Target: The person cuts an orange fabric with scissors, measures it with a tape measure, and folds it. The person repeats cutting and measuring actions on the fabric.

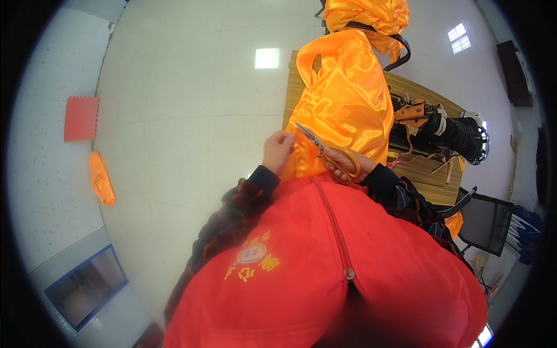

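A large piece of shiny orange satin fabric (345, 101), gathered along one part, drapes over the wooden table and down to my red apron (290, 232). My right hand (362, 165) grips a pair of scissors (348, 158) by the gold handles. Their blades slant up and left across the cloth's left edge, tips just above my left hand (278, 151). That hand is closed, its fingertips curled together right at the cloth's edge. Whatever is pinched between them is too small or hidden to see.
The brown table (429, 174) carries a sewing machine head (415, 116) and a black cylindrical part on the right. More orange fabric (371, 14) lies on a chair beyond. A black mesh chair (487, 223) stands at right. An orange bundle (101, 178) lies by the left wall.
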Tool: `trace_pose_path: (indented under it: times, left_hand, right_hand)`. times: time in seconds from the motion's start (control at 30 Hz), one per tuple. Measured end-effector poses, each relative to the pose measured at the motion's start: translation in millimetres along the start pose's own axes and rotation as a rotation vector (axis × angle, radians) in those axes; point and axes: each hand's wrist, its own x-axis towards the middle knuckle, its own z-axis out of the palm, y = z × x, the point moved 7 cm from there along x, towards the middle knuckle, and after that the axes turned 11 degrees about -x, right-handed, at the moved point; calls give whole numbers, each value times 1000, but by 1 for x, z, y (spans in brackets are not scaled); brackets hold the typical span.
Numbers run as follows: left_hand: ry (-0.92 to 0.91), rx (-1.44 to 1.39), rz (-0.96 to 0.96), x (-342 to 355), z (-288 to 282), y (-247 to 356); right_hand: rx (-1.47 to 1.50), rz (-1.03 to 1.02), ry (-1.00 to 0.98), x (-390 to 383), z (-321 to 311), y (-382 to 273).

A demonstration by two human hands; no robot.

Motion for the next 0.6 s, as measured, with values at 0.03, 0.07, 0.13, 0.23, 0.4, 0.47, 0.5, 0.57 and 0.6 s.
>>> trace_pose_path:
  times: [0.03, 0.07, 0.13, 0.23, 0.4, 0.47, 0.5, 0.57, 0.6]
  left_hand:
    - [52, -8, -1, 3, -9, 2]
    - [83, -29, 5, 7, -18, 7]
    - [148, 26, -10, 21, -44, 24]
    - [515, 1449, 733, 12, -35, 88]
    - [146, 968, 558, 49, 8, 65]
    - [138, 930, 360, 63, 19, 47]
    - [130, 905, 273, 69, 21, 39]
    - [152, 895, 375, 73, 27, 41]
    - [161, 888, 430, 74, 28, 42]
  right_hand:
    - [24, -3, -5, -1, 0, 0]
    - [48, -7, -9, -3, 0, 0]
    - [96, -35, -30, -7, 0, -2]
    - [127, -77, -51, -11, 1, -5]
    - [127, -54, 9, -8, -1, -3]
    - [136, -55, 5, -7, -1, -3]
    - [141, -55, 4, -6, -1, -3]
    - [145, -47, 15, -7, -1, -3]
    - [161, -57, -5, -7, 0, -3]
